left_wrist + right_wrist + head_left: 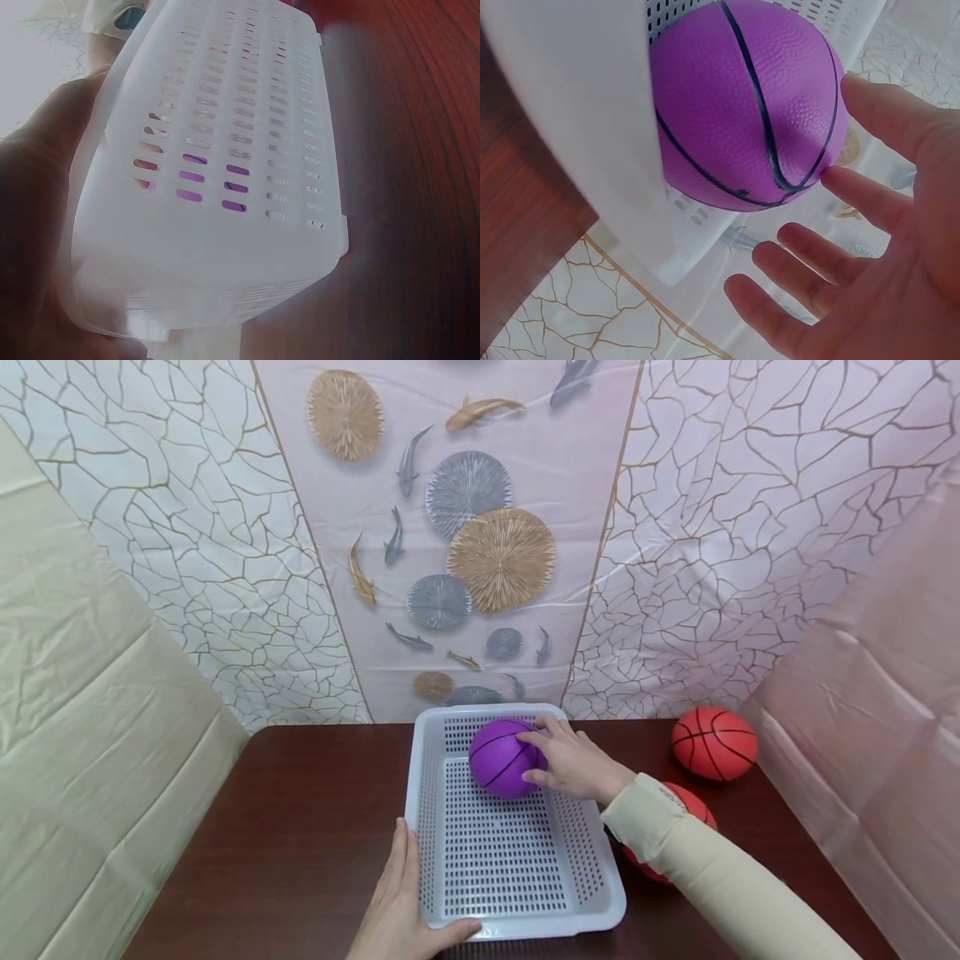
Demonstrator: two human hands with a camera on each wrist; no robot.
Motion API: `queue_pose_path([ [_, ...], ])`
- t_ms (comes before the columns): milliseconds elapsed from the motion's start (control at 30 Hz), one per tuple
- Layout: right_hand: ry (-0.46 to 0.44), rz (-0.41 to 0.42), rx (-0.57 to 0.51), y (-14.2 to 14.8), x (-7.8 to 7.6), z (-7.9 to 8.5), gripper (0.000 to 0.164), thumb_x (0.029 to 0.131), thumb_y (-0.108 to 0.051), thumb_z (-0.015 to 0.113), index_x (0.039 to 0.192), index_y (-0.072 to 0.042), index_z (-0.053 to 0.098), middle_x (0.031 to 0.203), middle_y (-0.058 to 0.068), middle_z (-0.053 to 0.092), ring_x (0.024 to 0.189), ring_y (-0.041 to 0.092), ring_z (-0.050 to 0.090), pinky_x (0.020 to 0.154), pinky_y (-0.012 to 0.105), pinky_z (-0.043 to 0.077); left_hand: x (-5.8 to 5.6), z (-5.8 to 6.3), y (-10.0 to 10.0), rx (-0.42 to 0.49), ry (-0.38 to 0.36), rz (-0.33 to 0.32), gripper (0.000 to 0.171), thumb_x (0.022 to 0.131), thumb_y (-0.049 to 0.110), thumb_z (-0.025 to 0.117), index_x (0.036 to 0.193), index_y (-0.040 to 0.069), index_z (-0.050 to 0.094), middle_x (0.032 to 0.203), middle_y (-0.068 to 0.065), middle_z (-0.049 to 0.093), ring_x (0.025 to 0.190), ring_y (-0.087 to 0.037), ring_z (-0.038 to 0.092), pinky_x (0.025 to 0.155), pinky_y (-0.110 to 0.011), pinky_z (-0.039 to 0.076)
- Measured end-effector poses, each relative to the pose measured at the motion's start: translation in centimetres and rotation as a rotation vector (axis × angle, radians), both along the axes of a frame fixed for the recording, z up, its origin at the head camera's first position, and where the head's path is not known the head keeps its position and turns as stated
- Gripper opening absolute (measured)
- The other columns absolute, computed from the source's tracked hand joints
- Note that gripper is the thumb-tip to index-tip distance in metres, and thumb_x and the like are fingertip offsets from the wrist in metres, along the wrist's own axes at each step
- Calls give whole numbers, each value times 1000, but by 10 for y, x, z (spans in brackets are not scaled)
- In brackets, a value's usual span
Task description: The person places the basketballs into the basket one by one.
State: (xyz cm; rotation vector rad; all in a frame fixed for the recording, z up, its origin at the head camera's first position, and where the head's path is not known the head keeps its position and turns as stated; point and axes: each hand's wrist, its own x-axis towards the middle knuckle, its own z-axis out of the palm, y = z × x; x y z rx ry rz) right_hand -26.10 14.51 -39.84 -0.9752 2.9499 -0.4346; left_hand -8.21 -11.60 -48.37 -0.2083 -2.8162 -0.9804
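Purple ball point(497, 764): in the basket point(540, 929), just left of the right hand point(573, 762), fingers spread, thumb and forefinger touching it. Ideally, move slowly, wrist clear of the basket wall; brace with the left hand point(401, 897), fingers straight alongside. Right of the right fingers, a sleeve point(723, 872) partly hides one red ball point(697, 805); a second red ball point(715, 743) lies beyond.

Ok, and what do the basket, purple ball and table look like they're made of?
The basket is likely moulded plastic, pale and slightly glossy, judging by its slotted walls and bright highlights. The purple ball could be rubber or vinyl, I can't tell which; its satin skin looks pebbled, with dark lines. The table seems wood or wood-look laminate, dark reddish-brown with streaky grain.
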Motion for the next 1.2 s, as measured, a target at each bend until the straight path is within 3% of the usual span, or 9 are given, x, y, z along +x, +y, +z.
queue_pose_path([
  [400,-59,-63,-3,14,8,8,64,90,-39,69,145,-12,47,145,21,38,135,38,34,104,66,28,1,0,1,10,0,3,141,57,81,70,152,-6,13,161,-19,1,142,-42,20,106,-57,31],
  [633,-22,-166,-112,55,31,27,73,88,-51,66,146,-13,44,143,16,40,131,38,36,102,65,29,1,-1,0,17,15,3,141,57,80,71,153,-6,12,161,-18,1,142,-41,19,107,-56,30],
  [733,-9,-238,-174,80,46,28,79,87,-56,65,149,-14,39,145,16,36,131,42,33,100,68,28,1,-2,0,15,21,2,141,57,80,71,153,-5,12,161,-18,1,142,-41,20,107,-56,30],
  [1000,-96,-436,-300,134,78,-1,100,86,-60,62,156,-10,11,152,30,12,135,54,12,94,80,13,1,-2,-1,13,1,6,142,57,82,70,153,-5,11,161,-17,-1,142,-42,20,107,-57,31],
  [1200,-157,-508,-322,149,86,-31,106,86,-59,63,157,-11,0,154,29,3,135,57,7,91,81,16,1,-1,0,25,0,4,142,57,80,72,153,-5,10,161,-18,0,142,-42,19,107,-57,30],
])
